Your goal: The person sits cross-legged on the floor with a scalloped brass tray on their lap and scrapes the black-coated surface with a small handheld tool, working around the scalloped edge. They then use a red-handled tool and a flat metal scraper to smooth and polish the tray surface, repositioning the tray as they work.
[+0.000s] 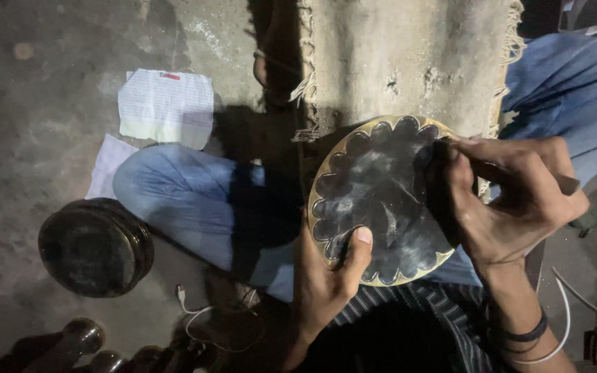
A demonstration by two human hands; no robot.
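- Right hand (519,200) fingers curled tight, pinched on a dark tool (443,186); tip presses on the plate's (381,200) right inner face. Tool kind hard to tell, looks like a dark pad or scraper.
- Left hand (329,276) grips the plate's lower-left rim: thumb (357,249) lies over the face, other fingers hidden behind, closed round the edge.
- Plate: round metal, scalloped lobes round the rim, brass-coloured edge, face dark grey and smeared. Held tilted over the lap, between both hands, not resting on the floor.
- Progress, as a judgement: centre and most lobes look dull and streaked, only the outer rim shines. Work on the face seems partway; much of the surface looks left to do. Cannot tell which lobes are finished.
- Right wrist wears dark bands (526,335).
- Person sits cross-legged in blue jeans (195,200), striped shirt at the bottom edge.
- Fringed mat (409,55) on the floor beyond the plate, top centre.
- Dark round stack of discs (95,245) on the floor left of the knee, well apart from the plate.
- Two paper sheets (164,103) on the floor upper left, near the knee.
- White cable (195,318) on the floor by the bottom edge, near the left forearm.
- More dark round items (81,338) in the bottom-left corner, unclear.
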